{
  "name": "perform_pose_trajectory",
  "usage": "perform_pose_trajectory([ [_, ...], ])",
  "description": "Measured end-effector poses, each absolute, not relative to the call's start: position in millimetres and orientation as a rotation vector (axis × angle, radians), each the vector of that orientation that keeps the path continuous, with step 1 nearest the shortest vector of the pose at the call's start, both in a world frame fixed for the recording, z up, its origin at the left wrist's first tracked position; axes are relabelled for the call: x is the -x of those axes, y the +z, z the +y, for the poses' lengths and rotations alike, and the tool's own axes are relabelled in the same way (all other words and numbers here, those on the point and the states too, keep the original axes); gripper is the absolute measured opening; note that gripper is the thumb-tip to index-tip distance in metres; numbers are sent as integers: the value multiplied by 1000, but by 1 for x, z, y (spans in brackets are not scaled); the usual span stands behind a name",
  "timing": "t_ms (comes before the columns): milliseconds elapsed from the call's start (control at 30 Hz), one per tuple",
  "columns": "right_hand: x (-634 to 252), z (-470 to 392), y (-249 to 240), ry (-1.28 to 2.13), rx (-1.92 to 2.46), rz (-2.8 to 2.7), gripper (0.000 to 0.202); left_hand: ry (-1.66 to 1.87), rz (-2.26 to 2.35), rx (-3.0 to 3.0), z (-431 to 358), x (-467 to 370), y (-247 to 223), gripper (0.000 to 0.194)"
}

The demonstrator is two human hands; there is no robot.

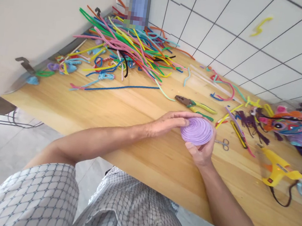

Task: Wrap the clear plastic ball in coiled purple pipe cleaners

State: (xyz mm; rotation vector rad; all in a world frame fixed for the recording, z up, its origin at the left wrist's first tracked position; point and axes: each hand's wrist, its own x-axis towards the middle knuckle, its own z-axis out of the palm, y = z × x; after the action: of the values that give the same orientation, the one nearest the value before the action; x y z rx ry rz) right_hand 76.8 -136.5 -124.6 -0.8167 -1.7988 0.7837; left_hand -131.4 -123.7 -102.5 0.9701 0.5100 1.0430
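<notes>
A round lilac coil (197, 131), wound in rings like pipe cleaner, is held between my hands above the wooden table. My left hand (168, 122) grips its left edge, with the thumb on the top near the rim and the fingers stretched along the far side. Around the near right edge, my right hand (203, 151) is closed, its thumb at the front rim and its other fingers partly hidden behind the coil. Just beyond the coil lie pliers (193, 105) with yellow-green handles. Small scissors (223, 144) rest right of my right hand.
A large heap of coloured pipe cleaners (137, 48) lies at the back left. On the right are a yellow glue gun (278, 168) with its cord, a box cutter (238, 134) and a colourful figure (285, 125). A tiled wall (221, 22) borders the table's far side.
</notes>
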Motion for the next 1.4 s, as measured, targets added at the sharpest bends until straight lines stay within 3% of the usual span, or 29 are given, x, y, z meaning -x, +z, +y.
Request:
perform_pose_trajectory([
  [233, -74, -137, -130, 859, 922, -1742, 87, 1073, 585, -1119, -121, 134, -110, 50],
  [433, -74, -136, -134, 587, 1031, -1911, 100, 1047, 712, -1414, -127, 137, -106, 70],
  [667, -81, -141, -137, 642, 1091, -2017, 104, 1013, 733, -1576, -133, 132, -108, 66],
  [900, -85, -143, -135, 741, 1073, -2034, 107, 1066, 775, -1335, -132, 122, -113, 68],
  [1067, -89, -145, -130, 842, 1016, -1952, 90, 969, 825, -1263, -131, 132, -99, 61],
  [1200, -84, -142, -128, 1016, 1004, -1719, 67, 920, 876, -1362, -132, 136, -94, 71],
  [1400, -78, -140, -125, 1033, 1044, -1659, 62, 937, 945, -1439, -138, 134, -95, 73],
])
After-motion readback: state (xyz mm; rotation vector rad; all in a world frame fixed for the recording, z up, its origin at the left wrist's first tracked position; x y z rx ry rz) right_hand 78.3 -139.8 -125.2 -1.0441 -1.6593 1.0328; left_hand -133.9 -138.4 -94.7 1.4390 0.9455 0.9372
